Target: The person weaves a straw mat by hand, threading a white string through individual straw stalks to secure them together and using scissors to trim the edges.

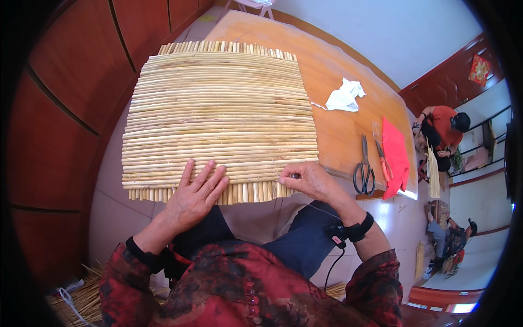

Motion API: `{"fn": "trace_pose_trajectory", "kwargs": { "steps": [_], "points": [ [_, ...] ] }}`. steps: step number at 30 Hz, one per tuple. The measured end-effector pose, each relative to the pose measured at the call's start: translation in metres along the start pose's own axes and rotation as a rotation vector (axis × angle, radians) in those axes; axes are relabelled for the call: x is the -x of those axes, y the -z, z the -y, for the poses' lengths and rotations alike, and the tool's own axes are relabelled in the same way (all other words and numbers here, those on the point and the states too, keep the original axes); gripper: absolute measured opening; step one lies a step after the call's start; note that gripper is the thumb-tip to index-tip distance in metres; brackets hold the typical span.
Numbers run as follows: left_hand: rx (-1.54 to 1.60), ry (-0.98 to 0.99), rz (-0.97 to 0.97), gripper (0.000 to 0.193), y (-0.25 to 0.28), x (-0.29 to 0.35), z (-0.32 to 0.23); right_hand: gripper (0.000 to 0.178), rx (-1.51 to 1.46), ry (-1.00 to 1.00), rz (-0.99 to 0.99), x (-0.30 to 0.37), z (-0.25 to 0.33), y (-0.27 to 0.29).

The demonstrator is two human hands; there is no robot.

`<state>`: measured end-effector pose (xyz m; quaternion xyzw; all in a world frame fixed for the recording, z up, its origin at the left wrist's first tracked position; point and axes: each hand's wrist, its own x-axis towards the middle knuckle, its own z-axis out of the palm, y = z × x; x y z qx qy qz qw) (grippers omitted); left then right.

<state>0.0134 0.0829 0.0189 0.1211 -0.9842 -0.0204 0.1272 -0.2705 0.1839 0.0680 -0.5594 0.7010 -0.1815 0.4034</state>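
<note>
A panel of pale straw-coloured stalks (218,109), laid side by side in a tight row, rests on the wooden table and reaches over its near edge. Beneath it a second layer of stalks (253,193) runs crosswise, its cut ends showing along the near and far sides. My left hand (192,197) lies flat on the near part of the panel, fingers spread. At the near right corner, my right hand (311,182) has thumb and fingers pinched together against the stalks. Something small and dark shows at those fingers, too hidden to name. A thin thread seems to trail below that hand.
On the table (340,139) lie black scissors (364,174), an orange-handled tool (384,163), red cloth (396,155) and crumpled white cloth (345,98). Wooden cabinets (54,125) line the left. Loose stalks (81,300) lie on the floor. Two people (444,128) sit at the right.
</note>
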Motion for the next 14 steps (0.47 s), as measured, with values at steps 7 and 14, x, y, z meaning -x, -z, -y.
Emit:
{"fn": "trace_pose_trajectory", "kwargs": {
  "steps": [7,14],
  "points": [
    [0.016,0.004,0.005,0.046,0.002,-0.002,-0.002,0.014,-0.141,0.213,0.048,0.04,-0.02,0.015],
    [0.006,-0.014,0.017,0.047,0.004,-0.003,0.0,0.018,-0.084,0.093,0.176,0.021,0.025,-0.002]
  ]
}}
